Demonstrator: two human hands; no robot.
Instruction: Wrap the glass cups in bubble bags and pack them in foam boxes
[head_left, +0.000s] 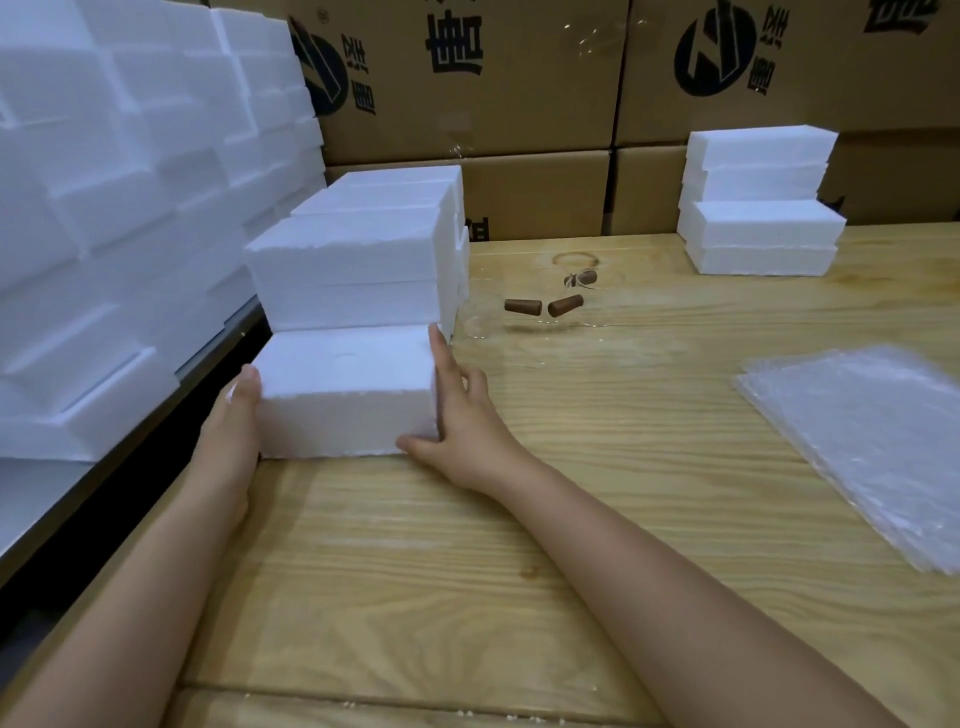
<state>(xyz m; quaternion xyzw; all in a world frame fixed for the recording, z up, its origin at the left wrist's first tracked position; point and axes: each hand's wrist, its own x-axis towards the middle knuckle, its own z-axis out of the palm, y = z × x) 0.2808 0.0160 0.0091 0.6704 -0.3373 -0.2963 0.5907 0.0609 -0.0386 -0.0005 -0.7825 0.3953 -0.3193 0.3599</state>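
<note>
Foam box (343, 389): plain white block, rough-cut edges, faint round dent on top, closed, contents hidden. Sits on wood table (467, 571), pressed between both hands. R hand (457, 415) flat on box's right end, fingers straight, thumb at front bottom edge. L hand (234, 415) against left end, one digit at top edge, rest hidden, so can't tell curl. Directly behind box: stack of like boxes (353, 260). Behind-right: clear glass cups (523, 306) w/ brown handles. Far right: bubble bags (872, 447), flat.
</note>
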